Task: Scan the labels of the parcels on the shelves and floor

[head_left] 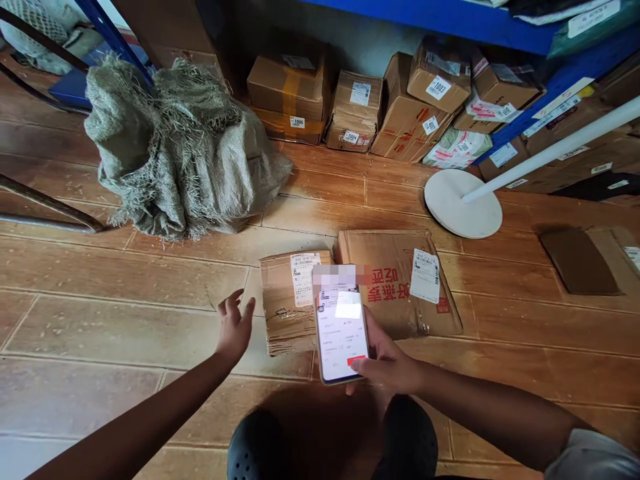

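My right hand (pixel 387 360) is wrapped round a smartphone (pixel 340 347), its lit screen facing up and the thumb on a red button near the bottom. Behind the phone lies a smaller cardboard box (pixel 290 323) with a white shipping label (pixel 304 280), partly covered by the phone. A larger cardboard box (pixel 385 250) with red printed characters and a white label (pixel 425 275) sits against it on the right. My left hand (pixel 235 325) hovers just left of the smaller box, fingers spread, holding nothing.
A frayed woven sack (pixel 200 147) slumps at the back left. Several labelled parcels (pixel 285 87) line the floor under a blue shelf (pixel 450 23). A white pole on a round base (pixel 450 207) stands at the right, with flattened cardboard (pixel 580 260) nearby. Tiled floor (pixel 200 253) surrounds the boxes.
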Action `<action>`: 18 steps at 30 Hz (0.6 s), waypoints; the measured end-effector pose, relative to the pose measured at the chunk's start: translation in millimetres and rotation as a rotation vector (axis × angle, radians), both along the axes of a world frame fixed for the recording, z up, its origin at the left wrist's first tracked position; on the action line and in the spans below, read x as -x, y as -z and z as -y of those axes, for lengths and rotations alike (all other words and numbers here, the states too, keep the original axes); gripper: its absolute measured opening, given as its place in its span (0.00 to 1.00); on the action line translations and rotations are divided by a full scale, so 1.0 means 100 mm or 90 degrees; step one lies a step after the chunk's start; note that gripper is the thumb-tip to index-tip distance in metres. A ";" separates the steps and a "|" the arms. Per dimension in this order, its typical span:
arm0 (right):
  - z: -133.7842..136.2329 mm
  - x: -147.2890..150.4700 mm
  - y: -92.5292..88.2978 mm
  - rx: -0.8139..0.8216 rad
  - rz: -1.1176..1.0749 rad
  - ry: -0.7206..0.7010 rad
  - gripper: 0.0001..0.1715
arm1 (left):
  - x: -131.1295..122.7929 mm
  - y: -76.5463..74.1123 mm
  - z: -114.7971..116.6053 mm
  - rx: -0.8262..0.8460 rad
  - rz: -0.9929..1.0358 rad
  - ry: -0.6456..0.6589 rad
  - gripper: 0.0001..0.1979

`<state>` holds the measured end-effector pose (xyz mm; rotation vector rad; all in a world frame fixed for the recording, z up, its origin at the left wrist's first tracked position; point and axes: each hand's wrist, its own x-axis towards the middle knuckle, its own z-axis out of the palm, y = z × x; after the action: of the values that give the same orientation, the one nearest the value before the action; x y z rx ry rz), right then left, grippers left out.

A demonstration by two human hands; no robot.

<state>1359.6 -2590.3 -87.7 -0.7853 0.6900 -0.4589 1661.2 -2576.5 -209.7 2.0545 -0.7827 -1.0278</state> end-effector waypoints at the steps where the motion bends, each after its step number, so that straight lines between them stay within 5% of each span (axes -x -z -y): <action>1: 0.01 0.07 0.03 0.002 -0.004 0.016 0.41 | 0.05 -0.05 -0.01 0.064 0.066 0.082 0.24; 4: 0.07 0.27 0.12 0.009 0.011 0.068 0.50 | 0.22 -0.12 -0.02 0.155 0.212 0.268 0.35; 7: 0.17 0.43 0.17 0.027 0.007 0.109 0.55 | 0.34 -0.09 0.03 0.134 0.216 0.252 0.42; 10: 0.21 0.54 0.09 0.032 -0.011 0.147 0.57 | 0.39 -0.19 0.17 0.194 0.218 0.202 0.36; 14: 0.01 0.68 -0.41 -0.053 -0.065 0.233 0.60 | 0.44 -0.77 0.22 0.193 0.020 0.171 0.19; 18: -0.22 0.75 -1.17 -0.208 -0.168 0.177 0.45 | 0.45 -1.64 -0.33 -0.006 -0.315 0.070 0.16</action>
<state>1285.1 -2567.8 28.9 -0.4446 1.0979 -0.4809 1616.3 -2543.7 -45.9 1.6686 -0.6311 -1.5234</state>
